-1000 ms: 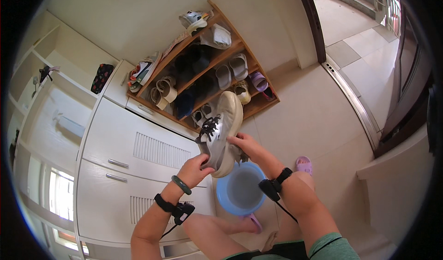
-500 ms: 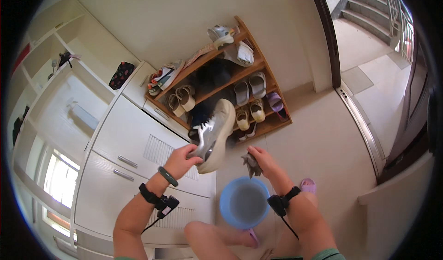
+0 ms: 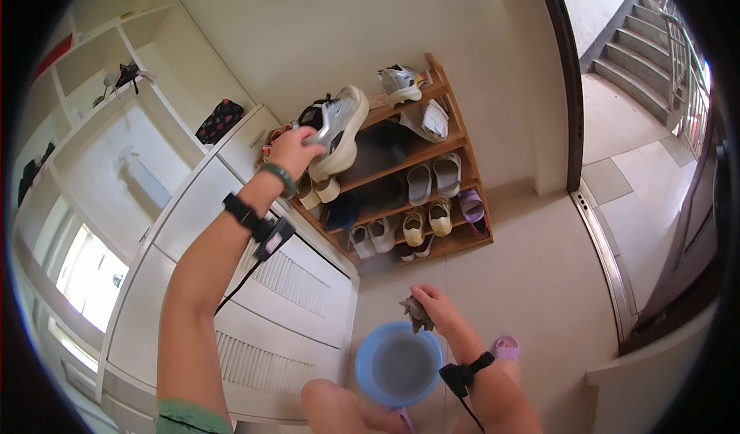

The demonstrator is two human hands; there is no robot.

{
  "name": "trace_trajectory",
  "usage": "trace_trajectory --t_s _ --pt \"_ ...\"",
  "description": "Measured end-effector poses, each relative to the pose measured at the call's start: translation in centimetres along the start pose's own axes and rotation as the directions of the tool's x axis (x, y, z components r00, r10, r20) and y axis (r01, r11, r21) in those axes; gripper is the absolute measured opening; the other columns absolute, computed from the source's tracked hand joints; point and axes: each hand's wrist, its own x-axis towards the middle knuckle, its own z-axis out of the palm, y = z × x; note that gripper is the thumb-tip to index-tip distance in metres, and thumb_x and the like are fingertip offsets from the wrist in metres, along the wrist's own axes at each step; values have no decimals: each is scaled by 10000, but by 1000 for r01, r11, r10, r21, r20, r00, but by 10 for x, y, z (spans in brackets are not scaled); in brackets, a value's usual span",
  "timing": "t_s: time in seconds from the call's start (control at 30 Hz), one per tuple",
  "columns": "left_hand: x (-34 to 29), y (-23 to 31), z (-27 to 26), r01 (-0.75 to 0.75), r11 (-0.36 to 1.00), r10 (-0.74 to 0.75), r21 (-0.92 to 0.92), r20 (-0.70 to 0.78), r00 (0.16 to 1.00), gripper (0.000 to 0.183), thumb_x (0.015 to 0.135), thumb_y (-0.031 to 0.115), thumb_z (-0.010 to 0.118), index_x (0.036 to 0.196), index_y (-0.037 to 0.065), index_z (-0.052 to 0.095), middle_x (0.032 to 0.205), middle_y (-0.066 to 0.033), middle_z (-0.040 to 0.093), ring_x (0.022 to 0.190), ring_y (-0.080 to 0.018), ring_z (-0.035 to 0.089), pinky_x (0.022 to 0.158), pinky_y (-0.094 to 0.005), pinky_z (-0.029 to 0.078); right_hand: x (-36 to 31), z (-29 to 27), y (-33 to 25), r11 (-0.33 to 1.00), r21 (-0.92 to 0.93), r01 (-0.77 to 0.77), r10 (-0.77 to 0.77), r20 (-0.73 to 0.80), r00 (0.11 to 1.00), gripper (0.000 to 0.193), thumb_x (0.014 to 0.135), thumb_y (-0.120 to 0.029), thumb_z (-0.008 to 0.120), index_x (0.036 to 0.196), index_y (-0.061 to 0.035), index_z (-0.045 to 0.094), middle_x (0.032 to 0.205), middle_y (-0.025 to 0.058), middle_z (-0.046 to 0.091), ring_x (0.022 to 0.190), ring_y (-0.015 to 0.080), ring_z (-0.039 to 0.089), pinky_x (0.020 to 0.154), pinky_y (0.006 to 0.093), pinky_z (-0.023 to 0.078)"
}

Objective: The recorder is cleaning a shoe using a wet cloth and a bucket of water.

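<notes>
A silver-grey sneaker (image 3: 339, 129) with a thick cream sole is gripped at its heel end by my left hand (image 3: 294, 155). It is raised in front of the upper left part of the wooden shoe rack (image 3: 455, 122), hiding some of the shoes there. Bunched in my right hand (image 3: 435, 308) is a grey-brown cloth (image 3: 417, 315), above the far rim of a blue basin (image 3: 362, 357). Greyish water (image 3: 402, 366) stands in the basin, between my legs.
The rack bears several pairs of shoes, among them grey slippers (image 3: 433, 181) and yellowish shoes (image 3: 427, 223). White louvred cabinets (image 3: 270, 318) flank it on the left. At right, an open doorway with a metal sill (image 3: 605, 249) gives onto stairs (image 3: 636, 56).
My left hand has carried the sneaker up and away toward the top of the rack. My right hand still holds the cloth near the basin. The view has shifted slightly.
</notes>
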Motion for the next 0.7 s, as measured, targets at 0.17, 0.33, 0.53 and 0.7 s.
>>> trace_trajectory --t_s 0.17,0.33,0.53,0.7 --pt "74 -7 25 -1 1000 1 -7 6 1000 323 716 206 690 970 21 619 809 -104 651 736 -169 605 695 -296 470 18 -6 14 1000 21 7 -6 -33 999 327 918 -320 512 1061 -29 557 758 45 611 626 120 566 548 250 462" --pt "119 -7 47 21 999 -20 33 -36 999 323 706 214 692 968 36 625 815 -119 651 752 -233 618 713 -333 474 19 -3 1 993 95 -66 67 -6 998 339 911 -325 524 1077 -32 566 808 39 614 681 111 566 589 255 472" --pt "163 -19 61 47 976 -32 212 -73 997 364 673 255 698 964 47 631 857 -143 650 791 -271 620 719 -353 483 39 -7 19 995 84 51 -47 -43 998 310 925 -289 506 1094 -30 522 795 76 600 593 148 576 469 294 496" --pt "182 -37 71 48 975 -25 216 -104 994 362 666 239 700 962 41 635 873 -147 650 802 -282 619 736 -360 483 34 -9 8 987 159 23 -18 -38 999 316 924 -285 510 1105 -26 526 841 71 603 651 141 584 511 275 502"
